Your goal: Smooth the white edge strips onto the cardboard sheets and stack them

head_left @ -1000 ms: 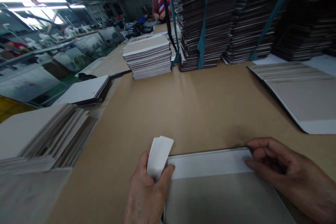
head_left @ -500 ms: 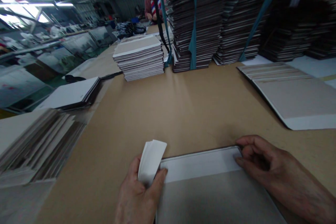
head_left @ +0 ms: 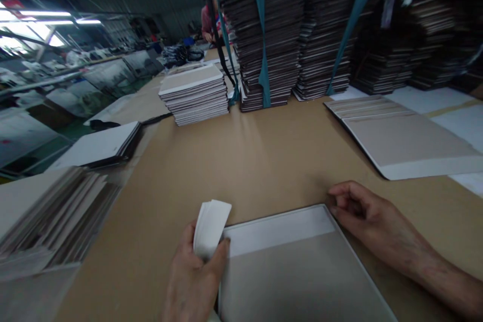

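A flat grey-beige panel with a white band along its far edge (head_left: 287,271) lies on the brown tabletop (head_left: 211,161) at the bottom centre. My left hand (head_left: 196,271) is closed round a small bundle of white strips (head_left: 211,226), its thumb at the panel's left edge. Just off the panel's far right corner is my right hand (head_left: 358,211). Its thumb and fingertips are curled close together; whether anything small is between them is hidden.
Neat stack of panels (head_left: 196,93) at the back; tall dark stacks (head_left: 271,35) with teal straps behind. Another panel (head_left: 407,136) lies right. Boards (head_left: 56,216) and white-topped sheets (head_left: 98,143) lie left. A person (head_left: 207,22) is far back.
My right hand has come off the panel's far right corner and now sits just beside it. My left hand still holds the strips. The whole view has shifted slightly.
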`<state>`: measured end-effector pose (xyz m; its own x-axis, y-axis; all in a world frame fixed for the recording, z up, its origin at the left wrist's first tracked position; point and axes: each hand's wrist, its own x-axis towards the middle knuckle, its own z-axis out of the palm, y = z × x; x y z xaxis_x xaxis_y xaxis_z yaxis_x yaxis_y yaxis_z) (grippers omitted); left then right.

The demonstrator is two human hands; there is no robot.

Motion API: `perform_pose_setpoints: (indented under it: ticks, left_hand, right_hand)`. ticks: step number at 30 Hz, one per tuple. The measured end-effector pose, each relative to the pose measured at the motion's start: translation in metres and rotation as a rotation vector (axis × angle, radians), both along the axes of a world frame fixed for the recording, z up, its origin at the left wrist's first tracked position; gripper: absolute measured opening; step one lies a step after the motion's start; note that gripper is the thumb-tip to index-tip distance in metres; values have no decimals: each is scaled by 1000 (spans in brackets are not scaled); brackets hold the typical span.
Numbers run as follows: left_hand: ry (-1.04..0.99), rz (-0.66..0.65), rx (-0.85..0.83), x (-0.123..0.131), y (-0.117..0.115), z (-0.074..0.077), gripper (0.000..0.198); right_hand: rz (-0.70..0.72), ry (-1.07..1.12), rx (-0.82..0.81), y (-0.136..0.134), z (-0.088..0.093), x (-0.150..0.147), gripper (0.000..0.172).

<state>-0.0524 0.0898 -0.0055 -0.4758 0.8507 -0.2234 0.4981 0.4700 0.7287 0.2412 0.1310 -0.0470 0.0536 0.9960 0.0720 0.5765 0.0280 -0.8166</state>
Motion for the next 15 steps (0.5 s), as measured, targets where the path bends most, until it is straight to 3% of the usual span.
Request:
perform_pose_setpoints:
  ticks: [2,4,7,9,11,13,15]
  left_hand:
    - [2,-20,52,0,0,0,49]
    - [32,-25,99,1,-2,1,43]
    - [46,-21,148,3,-11,5,33]
    - [44,-105,167,3,-18,6,28]
    - [68,-296,208,4,-26,4,26]
    - [132,-468,244,3,-31,1,38]
    - [212,-522,242,0,-35,0,48]
  right_hand:
    - [29,-80,159,-1,2,2,15]
    - [171,-165,361,-5,4,2,12]
    - [404,-280,561,-15,2,-2,22]
    - [447,-402,567,-22,-6,-5,32]
    - [458,-520,515,-28,-15,-6,46]
    - [480,-583,441,-31,-22,-3,61]
    - [486,-607,378,-32,-25,6,72]
